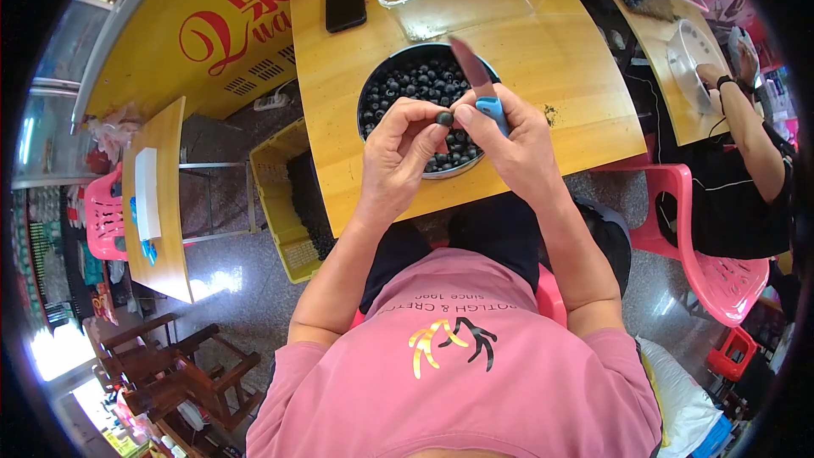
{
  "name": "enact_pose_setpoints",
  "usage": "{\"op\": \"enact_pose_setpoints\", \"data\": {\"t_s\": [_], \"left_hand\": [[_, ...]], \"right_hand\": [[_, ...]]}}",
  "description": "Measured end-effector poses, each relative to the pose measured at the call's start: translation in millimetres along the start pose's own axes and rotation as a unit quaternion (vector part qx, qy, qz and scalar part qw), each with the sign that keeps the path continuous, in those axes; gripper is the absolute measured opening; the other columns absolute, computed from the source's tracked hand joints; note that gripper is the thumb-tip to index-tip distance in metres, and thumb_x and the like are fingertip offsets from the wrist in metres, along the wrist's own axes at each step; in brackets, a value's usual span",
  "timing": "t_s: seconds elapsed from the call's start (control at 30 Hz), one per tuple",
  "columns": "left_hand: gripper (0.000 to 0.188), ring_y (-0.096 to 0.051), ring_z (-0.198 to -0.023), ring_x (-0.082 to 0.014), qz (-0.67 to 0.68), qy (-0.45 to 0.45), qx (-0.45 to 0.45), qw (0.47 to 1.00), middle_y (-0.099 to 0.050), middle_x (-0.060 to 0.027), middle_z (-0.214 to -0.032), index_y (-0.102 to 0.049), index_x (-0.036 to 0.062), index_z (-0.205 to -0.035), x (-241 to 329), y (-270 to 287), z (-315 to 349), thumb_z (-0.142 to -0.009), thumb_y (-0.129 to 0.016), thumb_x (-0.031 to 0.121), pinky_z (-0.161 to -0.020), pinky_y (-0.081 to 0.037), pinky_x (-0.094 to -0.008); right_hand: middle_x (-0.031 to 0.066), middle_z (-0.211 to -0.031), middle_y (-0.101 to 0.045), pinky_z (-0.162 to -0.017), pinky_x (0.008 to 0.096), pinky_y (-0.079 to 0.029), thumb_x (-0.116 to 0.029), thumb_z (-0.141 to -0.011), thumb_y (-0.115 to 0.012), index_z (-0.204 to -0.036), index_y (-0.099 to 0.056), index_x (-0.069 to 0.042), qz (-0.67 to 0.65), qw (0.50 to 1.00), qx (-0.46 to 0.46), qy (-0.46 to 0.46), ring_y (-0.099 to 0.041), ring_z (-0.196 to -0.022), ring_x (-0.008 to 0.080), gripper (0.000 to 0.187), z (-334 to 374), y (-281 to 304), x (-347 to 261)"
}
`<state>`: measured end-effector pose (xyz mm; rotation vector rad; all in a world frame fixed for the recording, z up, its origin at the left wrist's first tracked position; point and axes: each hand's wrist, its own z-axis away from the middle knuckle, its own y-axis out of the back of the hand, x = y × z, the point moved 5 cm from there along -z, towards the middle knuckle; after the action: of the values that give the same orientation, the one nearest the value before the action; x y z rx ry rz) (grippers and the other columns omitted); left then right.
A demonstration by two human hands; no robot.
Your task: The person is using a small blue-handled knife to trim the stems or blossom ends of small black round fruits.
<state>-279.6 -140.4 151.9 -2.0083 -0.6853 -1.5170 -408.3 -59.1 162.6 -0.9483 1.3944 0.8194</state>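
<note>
On the wooden desk (pixel 543 59) stands a round bowl (pixel 373 89) full of dark berries. Above it, the right hand (pixel 513 140) has its grip clenched on a blue-handled knife (pixel 479 85). The left hand (pixel 398 153) pinches one dark berry (pixel 444 118) between its fingertips.

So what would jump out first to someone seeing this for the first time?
Probably the two hands at the centre: the left hand pinches a small dark berry, while the right hand grips a blue-handled knife. Right behind them, a round bowl heaped with dark berries sits on the yellow wooden table.
</note>
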Motion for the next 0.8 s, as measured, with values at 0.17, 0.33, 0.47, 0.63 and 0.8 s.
{"op": "enact_pose_setpoints", "data": {"t_s": [0.17,0.33,0.47,0.63,0.8], "left_hand": [[0.012,-0.059,-0.080,-0.0089,0.035,0.016,0.006,0.999,-0.057,-0.0035,-0.097,-0.059,-0.0016,-0.105,-0.9,1.6,1.3,-0.093,-0.060,0.000,-0.071,-0.050,-0.0214],[0.015,-0.059,-0.077,-0.0095,-0.004,-0.008,0.008,1.000,-0.058,-0.0039,-0.096,-0.061,-0.0019,-0.106,2.3,4.7,0.3,-0.092,-0.061,0.000,-0.068,-0.050,-0.0220],[0.015,-0.060,-0.077,-0.0104,0.011,-0.015,0.012,1.000,-0.059,-0.0050,-0.097,-0.062,-0.0029,-0.106,2.5,5.4,-0.3,-0.091,-0.062,-0.001,-0.069,-0.051,-0.0222],[0.015,-0.062,-0.077,-0.0112,-0.001,-0.009,0.005,1.000,-0.060,-0.0056,-0.096,-0.062,-0.0034,-0.105,3.7,4.5,-0.9,-0.091,-0.062,-0.002,-0.069,-0.052,-0.0222],[0.014,-0.062,-0.077,-0.0114,-0.026,-0.017,-0.001,1.000,-0.061,-0.0057,-0.094,-0.062,-0.0038,-0.105,2.6,3.1,0.5,-0.090,-0.061,-0.004,-0.068,-0.052,-0.0221]], "right_hand": [[0.0087,-0.088,-0.065,-0.063,0.0263,-0.048,-0.010,-0.090,-0.064,-0.103,-0.065,0.001,0.282,0.928,0.016,0.242,-0.062,-0.076,0.0160,0.017,7.3,-1.0,-27.9],[0.0119,-0.090,-0.065,-0.061,0.0310,-0.050,-0.006,-0.085,-0.067,-0.106,-0.066,-0.003,0.319,0.905,0.015,0.281,-0.064,-0.075,0.0234,0.021,8.9,0.8,-29.8],[0.0111,-0.089,-0.066,-0.061,0.0320,-0.050,-0.006,-0.083,-0.068,-0.107,-0.067,-0.005,0.364,0.882,0.009,0.300,-0.064,-0.074,0.0245,0.024,10.1,1.7,-29.3],[0.0106,-0.088,-0.065,-0.060,0.0324,-0.050,-0.006,-0.082,-0.069,-0.107,-0.067,-0.005,0.371,0.878,0.015,0.304,-0.063,-0.072,0.0242,0.025,10.7,2.8,-29.6],[0.0104,-0.086,-0.065,-0.059,0.0325,-0.049,-0.006,-0.082,-0.069,-0.108,-0.067,-0.005,0.375,0.878,0.013,0.296,-0.063,-0.071,0.0240,0.025,10.8,4.0,-29.5]]}}
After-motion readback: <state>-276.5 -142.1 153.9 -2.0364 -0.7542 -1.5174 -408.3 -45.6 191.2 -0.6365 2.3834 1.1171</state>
